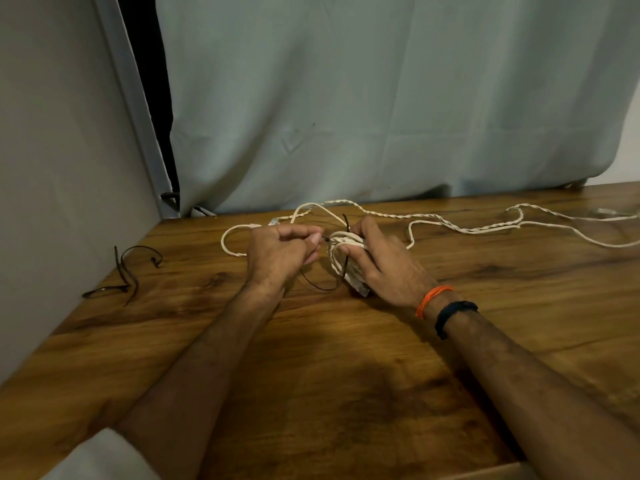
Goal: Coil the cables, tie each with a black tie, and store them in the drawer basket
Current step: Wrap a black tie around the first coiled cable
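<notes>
A coiled white cable point(341, 252) sits just above the wooden table point(346, 375), gripped by my right hand point(379, 261). A black tie point(323, 287) loops around the coil, its tail curving down toward the table. My left hand point(280, 252) pinches one end of that tie right beside the coil. More white cables point(467, 225) lie uncoiled and twisted across the back of the table, trailing off to the right.
Spare black ties point(124, 271) lie at the table's left edge beside a grey wall panel. A pale curtain point(381, 98) hangs behind the table. Orange and black bands circle my right wrist. No drawer basket is in view.
</notes>
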